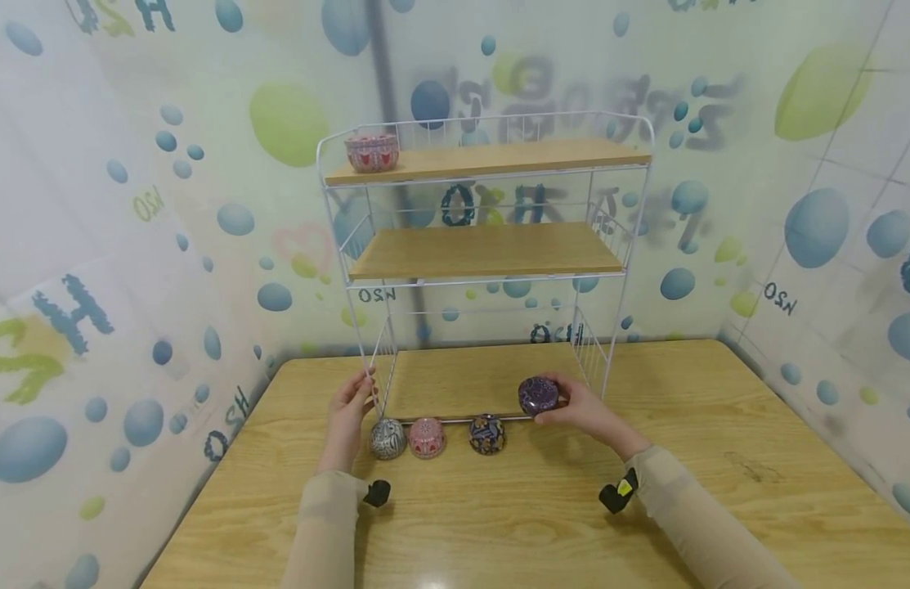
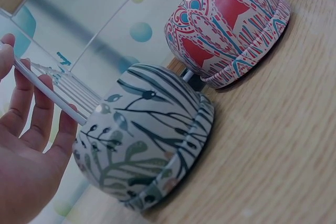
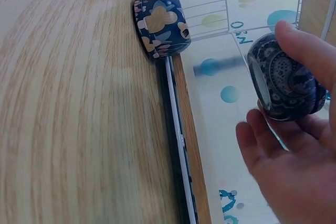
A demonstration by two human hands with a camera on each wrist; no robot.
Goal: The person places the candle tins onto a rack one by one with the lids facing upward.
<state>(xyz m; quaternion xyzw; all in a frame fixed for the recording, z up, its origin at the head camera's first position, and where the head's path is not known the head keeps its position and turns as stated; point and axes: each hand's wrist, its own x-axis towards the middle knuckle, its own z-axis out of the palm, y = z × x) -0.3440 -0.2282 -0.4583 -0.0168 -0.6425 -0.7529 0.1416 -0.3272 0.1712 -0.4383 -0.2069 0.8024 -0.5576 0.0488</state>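
My right hand (image 1: 583, 409) holds a dark purple patterned round tin (image 1: 538, 396) between thumb and fingers, above the front edge of the rack's bottom board at the right. My left hand (image 1: 349, 409) grips the white front left post (image 2: 50, 92) of a wire rack, thumb on one side and fingers on the other. Below that hand stands a white tin with grey-green leaves (image 2: 144, 135). Beside it is a pink-red tin with hearts (image 1: 428, 438), then a navy floral tin (image 1: 487, 434), all in a row on the table before the rack.
The rack has a wooden top shelf (image 1: 491, 157), a middle shelf (image 1: 487, 249) and a bottom board (image 1: 462, 376). Another pink-red tin (image 1: 372, 153) stands at the left of the top shelf. A patterned wall (image 1: 499, 49) rises behind the wooden table (image 1: 499, 523).
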